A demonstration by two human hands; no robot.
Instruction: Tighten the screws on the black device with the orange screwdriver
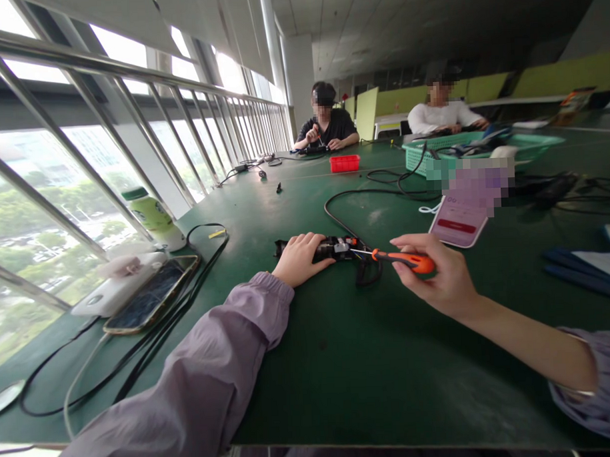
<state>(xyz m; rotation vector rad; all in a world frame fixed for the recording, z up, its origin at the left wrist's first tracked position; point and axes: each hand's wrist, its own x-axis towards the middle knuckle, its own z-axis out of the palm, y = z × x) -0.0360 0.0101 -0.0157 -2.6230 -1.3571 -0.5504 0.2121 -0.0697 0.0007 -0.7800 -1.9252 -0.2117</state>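
Observation:
A black cylindrical corded device lies on the green table, its inner parts and a few wires exposed near the cord end. My left hand wraps over its middle from above and presses it to the tabletop, hiding part of the body. In my right hand is an orange and black screwdriver, held lightly between thumb and fingers. Its thin metal shaft points left, with the tip at the exposed end of the device. From that end a black cord loops away toward the back.
At left lie a phone, a white power bank, cables and a green-capped bottle. Behind stand a red basket, a green basket and a propped phone. Two people sit at the far side; metal railing borders the left.

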